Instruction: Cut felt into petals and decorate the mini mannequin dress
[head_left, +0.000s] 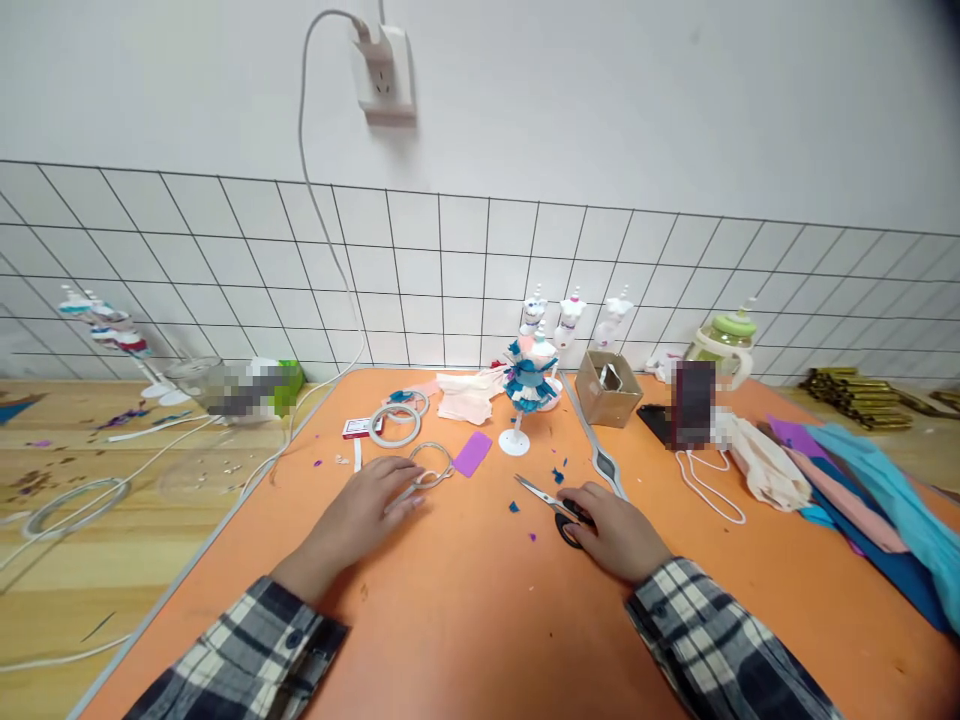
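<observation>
My left hand (371, 508) lies palm down on the orange table, fingers stretched out and apart. Just beyond its fingertips is a thin pale ring (451, 462), partly overlapped by a small light-coloured object. A purple rectangular piece (472, 454) lies to the right of that ring. My right hand (619, 530) has its fingers closed on the black handles of a pair of scissors (538, 492), whose blades point away to the left. Behind the scissors stands a miniature dress form (530, 385) in a frilly blue dress. Small blue scraps (559, 476) are scattered near the blades.
Several tape-like rings (394, 426) and a small red-and-white box (361, 428) lie at the left. Crumpled pale fabric (465, 397), a cardboard box (607, 388) and more dress forms (570, 318) stand along the back. Coloured fabrics (862, 500) and a green-lidded jug (724, 345) are at the right.
</observation>
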